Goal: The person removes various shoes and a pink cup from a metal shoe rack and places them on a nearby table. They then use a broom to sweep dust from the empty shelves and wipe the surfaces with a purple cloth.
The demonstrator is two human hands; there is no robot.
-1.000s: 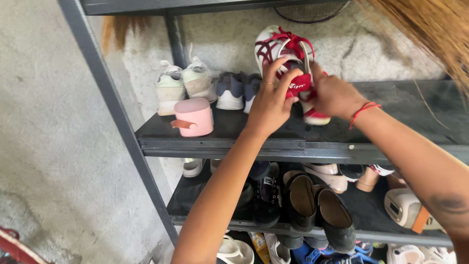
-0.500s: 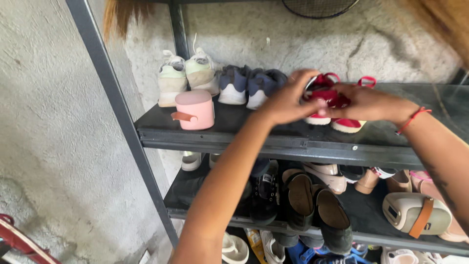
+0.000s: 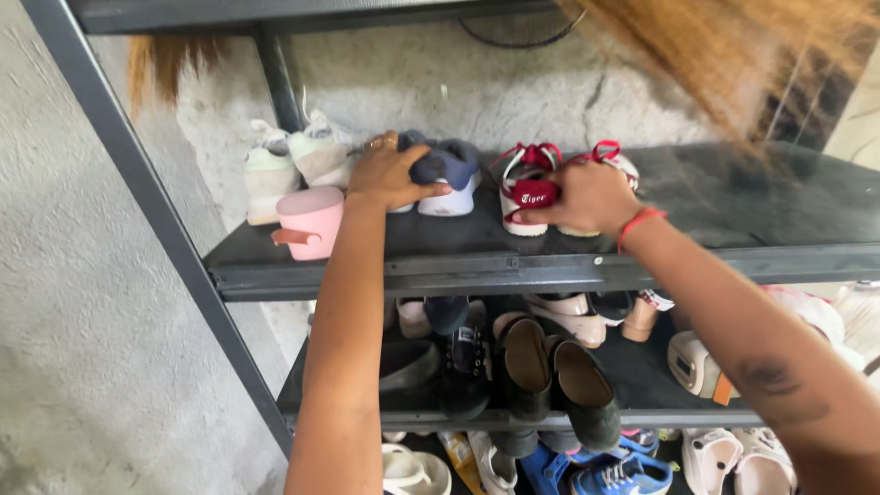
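Since the earlier frame the left hand [image 3: 390,174] has left the red and white sneakers [image 3: 536,188] and shifted over to the navy sneakers [image 3: 445,170], while the red and white pair now stands set down on the shelf.

The dark metal shoe rack [image 3: 147,197] fills the view against a rough grey wall [image 3: 82,339]. Its upper shelf [image 3: 733,197] carries a row of footwear: a pale green and beige pair of sneakers [image 3: 293,160] at the far left, then the navy pair, then the red and white pair with red laces just beside it, heels toward the camera. A pink round container [image 3: 312,220] with a brown strap stands at the shelf's front edge, before the pale pair. The lower shelf [image 3: 642,367] is crowded with dark slip-on shoes [image 3: 550,376], pale sandals and a beige speaker-like box [image 3: 701,367]; blue sneakers [image 3: 610,472] lie below that.

The left hand rests over the heel of the nearer navy sneaker, its grip curled narrow around it. The right hand [image 3: 587,197], a red thread bracelet [image 3: 639,220] at its wrist, has its grip closed on the heels of the red and white sneakers.
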